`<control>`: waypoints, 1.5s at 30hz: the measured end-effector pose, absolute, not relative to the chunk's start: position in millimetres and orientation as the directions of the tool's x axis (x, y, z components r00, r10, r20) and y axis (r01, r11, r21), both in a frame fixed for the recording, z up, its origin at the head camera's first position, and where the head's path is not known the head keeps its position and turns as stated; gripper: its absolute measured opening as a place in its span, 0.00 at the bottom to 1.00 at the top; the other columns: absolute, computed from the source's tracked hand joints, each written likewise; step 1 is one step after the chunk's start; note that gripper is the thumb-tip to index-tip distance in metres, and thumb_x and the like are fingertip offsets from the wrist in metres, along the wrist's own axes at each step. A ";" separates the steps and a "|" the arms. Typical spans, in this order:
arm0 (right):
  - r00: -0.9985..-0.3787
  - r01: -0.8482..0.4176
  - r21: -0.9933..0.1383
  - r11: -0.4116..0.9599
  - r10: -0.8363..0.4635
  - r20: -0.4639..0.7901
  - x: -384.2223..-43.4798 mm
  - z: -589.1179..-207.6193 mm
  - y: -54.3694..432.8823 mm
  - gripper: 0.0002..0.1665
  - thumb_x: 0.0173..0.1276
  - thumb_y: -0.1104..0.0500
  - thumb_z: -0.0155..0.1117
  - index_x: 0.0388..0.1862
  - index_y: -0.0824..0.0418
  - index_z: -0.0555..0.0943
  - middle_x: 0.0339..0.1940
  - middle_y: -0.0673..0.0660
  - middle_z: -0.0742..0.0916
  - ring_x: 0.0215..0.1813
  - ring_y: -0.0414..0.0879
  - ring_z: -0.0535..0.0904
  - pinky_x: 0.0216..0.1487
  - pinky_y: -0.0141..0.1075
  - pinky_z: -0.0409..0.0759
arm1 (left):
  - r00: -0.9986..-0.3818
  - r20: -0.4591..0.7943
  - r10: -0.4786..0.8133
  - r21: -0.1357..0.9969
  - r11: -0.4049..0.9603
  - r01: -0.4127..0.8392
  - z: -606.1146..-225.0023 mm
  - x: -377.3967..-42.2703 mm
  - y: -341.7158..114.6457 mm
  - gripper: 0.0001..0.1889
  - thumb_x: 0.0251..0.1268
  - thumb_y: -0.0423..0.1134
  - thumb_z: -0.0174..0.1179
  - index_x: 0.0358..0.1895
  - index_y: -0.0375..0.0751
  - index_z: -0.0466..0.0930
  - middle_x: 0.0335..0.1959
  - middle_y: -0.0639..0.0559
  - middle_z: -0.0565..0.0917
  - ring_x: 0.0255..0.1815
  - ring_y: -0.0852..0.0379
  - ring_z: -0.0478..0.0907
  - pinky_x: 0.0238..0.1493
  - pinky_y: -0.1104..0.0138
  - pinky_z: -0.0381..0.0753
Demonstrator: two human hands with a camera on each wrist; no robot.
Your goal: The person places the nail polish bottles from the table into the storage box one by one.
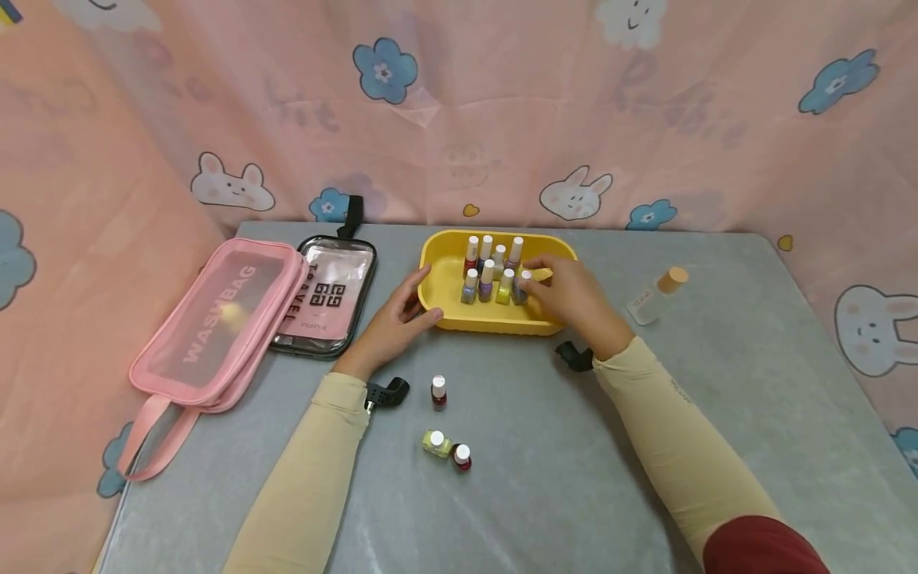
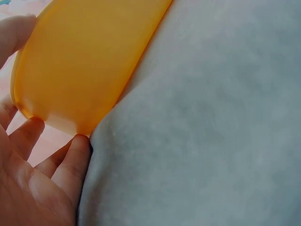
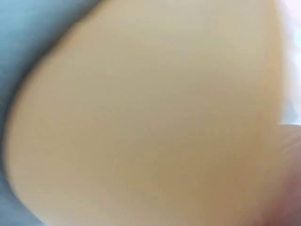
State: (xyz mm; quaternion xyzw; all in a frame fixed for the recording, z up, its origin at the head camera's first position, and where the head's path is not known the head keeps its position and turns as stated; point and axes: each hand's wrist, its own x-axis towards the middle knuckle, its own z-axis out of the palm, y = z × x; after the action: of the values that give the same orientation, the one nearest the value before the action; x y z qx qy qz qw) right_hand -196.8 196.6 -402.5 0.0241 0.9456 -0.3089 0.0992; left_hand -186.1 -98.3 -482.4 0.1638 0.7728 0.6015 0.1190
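Note:
A yellow tray [image 1: 495, 325] stands near the back of the table, with several small nail polish bottles upright in two rows inside it. My left hand [image 1: 390, 327] holds its left end, thumb along the front and fingers around the end wall. The left wrist view shows those fingertips [image 2: 33, 127] against the tray wall [image 2: 89, 61]. Reaching over the right end, my right hand [image 1: 577, 299] pinches the white cap of a bluish nail polish bottle [image 1: 520, 293], the rightmost in the front row. Tray plastic [image 3: 141, 117] fills the right wrist view, blurred.
In front of the tray are two dark red nail polish bottles [image 1: 439, 392] [image 1: 462, 458] and a yellow-green one [image 1: 434, 442]. At the left lie a pink wash bag [image 1: 215, 327] and a black-edged clear pouch [image 1: 330, 295]. A clear bottle with a wooden-look cap [image 1: 672, 279] lies right.

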 end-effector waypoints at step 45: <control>-0.919 -0.262 -0.829 0.494 -0.389 0.058 -116.7 -390.4 123.2 0.08 0.65 0.58 0.82 0.39 0.56 0.90 0.35 0.47 0.89 0.42 0.43 0.86 0.50 0.42 0.90 | -0.920 0.013 0.393 0.969 0.222 0.108 -483.6 -186.7 -99.8 0.41 0.78 0.46 0.65 0.87 0.58 0.53 0.88 0.54 0.48 0.84 0.52 0.54 0.81 0.59 0.60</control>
State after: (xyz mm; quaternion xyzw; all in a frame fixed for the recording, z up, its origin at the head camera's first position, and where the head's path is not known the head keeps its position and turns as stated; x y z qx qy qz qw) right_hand -116.7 123.2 -390.4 -0.1889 0.8617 -0.4660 0.0685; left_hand -186.7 -99.8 -483.6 0.1621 0.7728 0.6021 0.1180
